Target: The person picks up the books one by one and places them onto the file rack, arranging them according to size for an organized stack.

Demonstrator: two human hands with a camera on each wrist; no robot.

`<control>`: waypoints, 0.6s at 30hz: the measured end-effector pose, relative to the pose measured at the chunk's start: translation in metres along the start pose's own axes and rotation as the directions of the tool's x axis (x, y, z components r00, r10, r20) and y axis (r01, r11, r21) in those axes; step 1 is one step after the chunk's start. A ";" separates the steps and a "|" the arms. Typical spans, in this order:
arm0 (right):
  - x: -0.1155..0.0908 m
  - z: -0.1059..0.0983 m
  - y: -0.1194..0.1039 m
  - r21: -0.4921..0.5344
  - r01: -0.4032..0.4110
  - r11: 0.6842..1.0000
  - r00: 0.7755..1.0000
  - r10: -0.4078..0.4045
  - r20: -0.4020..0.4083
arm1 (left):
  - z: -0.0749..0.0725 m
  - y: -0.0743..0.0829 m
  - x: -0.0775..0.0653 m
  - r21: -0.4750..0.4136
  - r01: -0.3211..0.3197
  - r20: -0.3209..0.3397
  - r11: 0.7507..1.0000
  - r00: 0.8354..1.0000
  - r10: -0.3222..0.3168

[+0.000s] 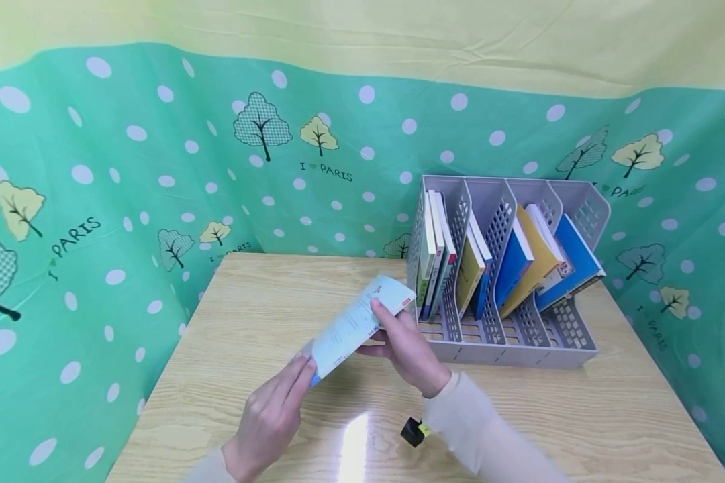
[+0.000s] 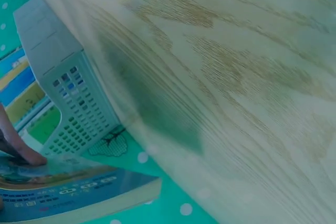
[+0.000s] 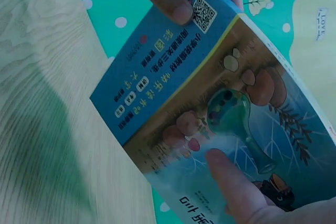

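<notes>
A paperback book is held tilted above the table between both hands, its pale printed side facing up in the head view. My left hand grips the lower left end. The right hand grips the other end, thumb on the pale side and fingers underneath. In the right wrist view the book's other cover shows a blue band, a QR code and a picture with a green spoon-like shape. A left-hand finger lies beside that code. The book's far end overlaps the grey rack's left side in the head view.
A grey divided file rack stands at the back right of the wooden table. Several upright or leaning books fill its slots. A small black object with yellow is by the right sleeve. A green dotted curtain hangs behind.
</notes>
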State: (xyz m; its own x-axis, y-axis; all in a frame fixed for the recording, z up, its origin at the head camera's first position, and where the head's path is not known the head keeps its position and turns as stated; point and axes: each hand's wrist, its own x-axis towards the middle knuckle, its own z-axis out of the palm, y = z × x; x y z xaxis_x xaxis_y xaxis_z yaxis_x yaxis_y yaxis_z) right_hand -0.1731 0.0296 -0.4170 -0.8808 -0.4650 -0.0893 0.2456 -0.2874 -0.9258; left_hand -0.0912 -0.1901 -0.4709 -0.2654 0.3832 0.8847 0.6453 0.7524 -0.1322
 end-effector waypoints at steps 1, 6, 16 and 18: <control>0.000 0.001 0.001 0.002 0.008 1.000 1.000 -0.008 -0.020 | 0.001 0.000 0.001 0.008 -0.007 -0.006 1.000 1.000 0.007; 0.003 0.002 0.002 0.017 0.037 0.999 0.994 -0.035 -0.100 | 0.005 -0.004 0.004 0.033 -0.045 -0.044 0.998 0.998 0.047; 0.002 0.004 0.001 0.037 0.055 0.998 0.992 -0.050 -0.116 | 0.012 -0.011 0.000 0.024 -0.068 -0.046 0.997 0.997 0.069; 0.001 0.005 0.001 0.046 0.058 0.997 0.992 -0.052 -0.111 | 0.013 -0.012 -0.003 0.018 -0.064 -0.037 0.998 0.997 0.065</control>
State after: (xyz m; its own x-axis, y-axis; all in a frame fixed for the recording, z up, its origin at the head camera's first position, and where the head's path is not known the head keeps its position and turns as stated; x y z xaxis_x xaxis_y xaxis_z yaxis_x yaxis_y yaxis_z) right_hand -0.1721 0.0250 -0.4161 -0.9320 -0.3534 -0.0811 0.2127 -0.3515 -0.9117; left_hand -0.1079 -0.1930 -0.4777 -0.1965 0.4111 0.8902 0.6481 0.7357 -0.1967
